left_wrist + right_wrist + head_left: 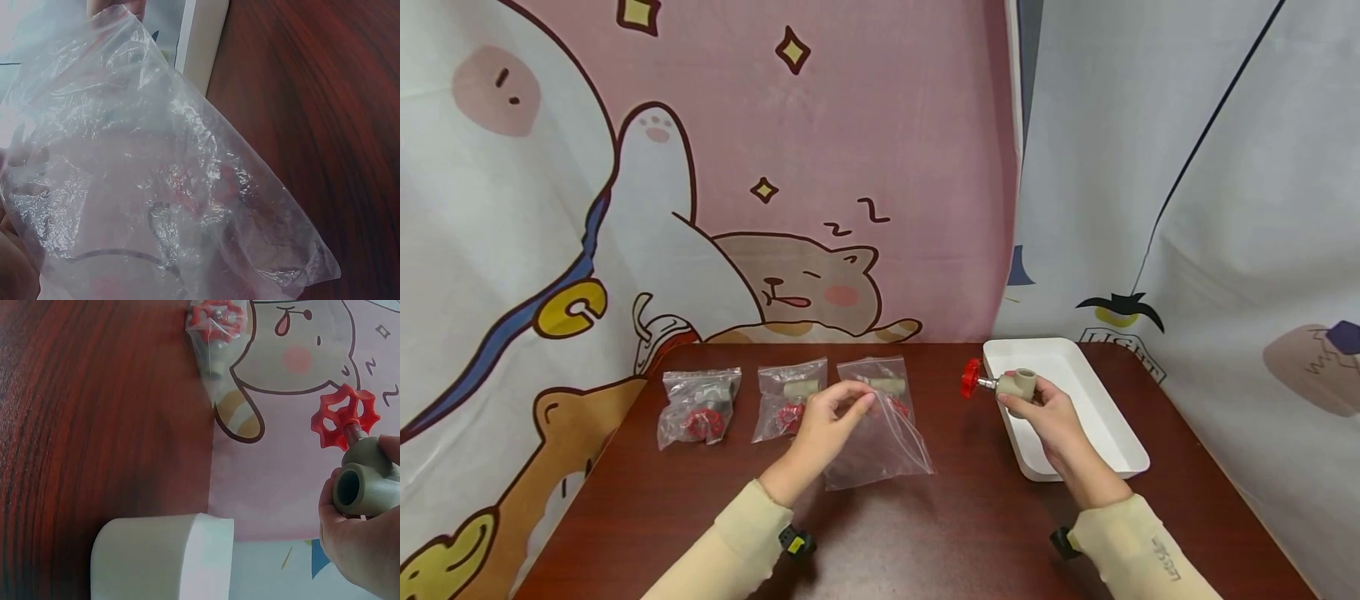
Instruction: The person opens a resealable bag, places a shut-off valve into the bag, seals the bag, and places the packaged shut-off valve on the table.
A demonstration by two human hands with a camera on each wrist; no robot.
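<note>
My left hand [823, 425] pinches the top edge of a clear zip bag [876, 454] between thumb and fingers. The bag hangs down below the fingertips, and in the left wrist view the crinkled plastic [125, 169] fills much of the picture. With my right hand [1056, 425] I hold a grey-beige pipe valve [1017, 384] by its body, over the left side of a white tray [1108, 421]. Its red handwheel [970, 378] points left, toward the bag. An open round end of the valve [369, 490] shows in the right wrist view.
Two zip bags, one at the far left [700, 408] and one beside it [790, 400], lie on the brown table [970, 533], each with a red-wheeled valve inside. A third bagged valve [887, 379] is partly behind the held bag. A printed curtain [925, 167] hangs behind.
</note>
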